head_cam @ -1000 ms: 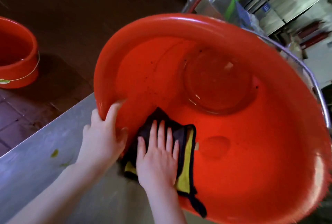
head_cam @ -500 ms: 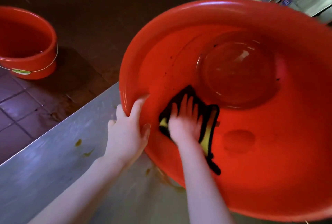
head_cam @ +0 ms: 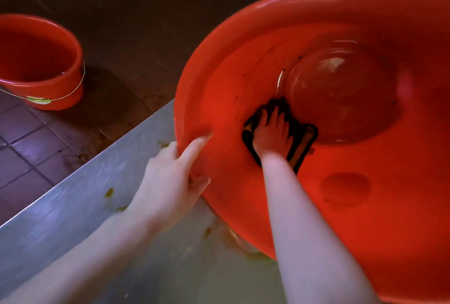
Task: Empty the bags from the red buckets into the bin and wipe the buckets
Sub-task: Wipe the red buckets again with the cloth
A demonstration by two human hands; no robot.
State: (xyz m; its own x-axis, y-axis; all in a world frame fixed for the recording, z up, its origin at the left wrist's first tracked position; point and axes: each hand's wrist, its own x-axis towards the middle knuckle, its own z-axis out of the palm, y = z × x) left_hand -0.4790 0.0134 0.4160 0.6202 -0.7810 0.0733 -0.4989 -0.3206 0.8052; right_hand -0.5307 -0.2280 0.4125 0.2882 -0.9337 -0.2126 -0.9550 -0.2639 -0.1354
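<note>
A large red bucket (head_cam: 365,206) lies tipped on its side on the steel tabletop (head_cam: 73,218), its open mouth facing the camera; dark specks dot the glossy inner wall. A black-and-yellow cloth (head_cam: 302,143) lies pressed flat against that wall just beside the round base. A second red bucket (head_cam: 36,60), with a wire handle, stands upright on the floor at far left.

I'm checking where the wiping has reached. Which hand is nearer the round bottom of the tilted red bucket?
Right. The right hand presses the dark cloth just below the bucket's round bottom; the left hand grips the rim, farther out.
</note>
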